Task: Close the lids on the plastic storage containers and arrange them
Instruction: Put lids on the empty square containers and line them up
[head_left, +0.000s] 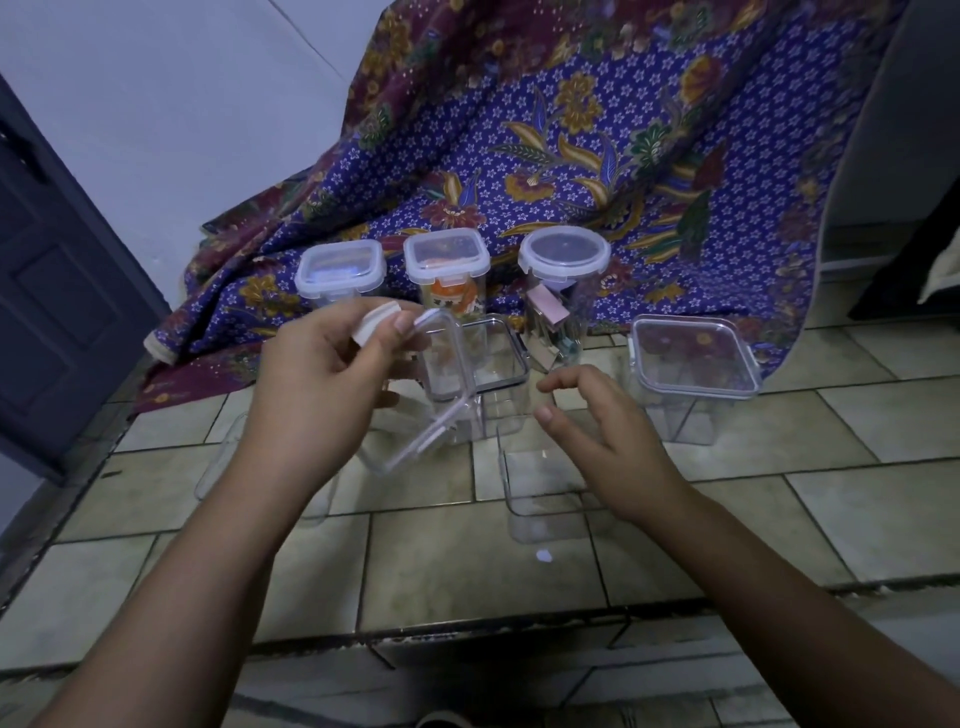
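My left hand (322, 384) holds a clear plastic lid (441, 364) tilted in the air, its white clip pinched between thumb and fingers. Just behind the lid stands an open square container (498, 384) on the tiled floor. My right hand (597, 431) hovers open to the right of it, fingers curled, holding nothing. A clear open container (540, 493) lies below my right hand. At the back stand three lidded containers: a square one (340, 270), a square one with orange contents (447, 260) and a round one (563, 254). A large square lidded container (693, 358) stands at the right.
A patterned blue and maroon cloth (571, 130) drapes behind the containers. A dark door (57, 291) is at the left. Another clear container (218, 467) lies under my left forearm. A step edge (467, 629) crosses the tiled floor near me.
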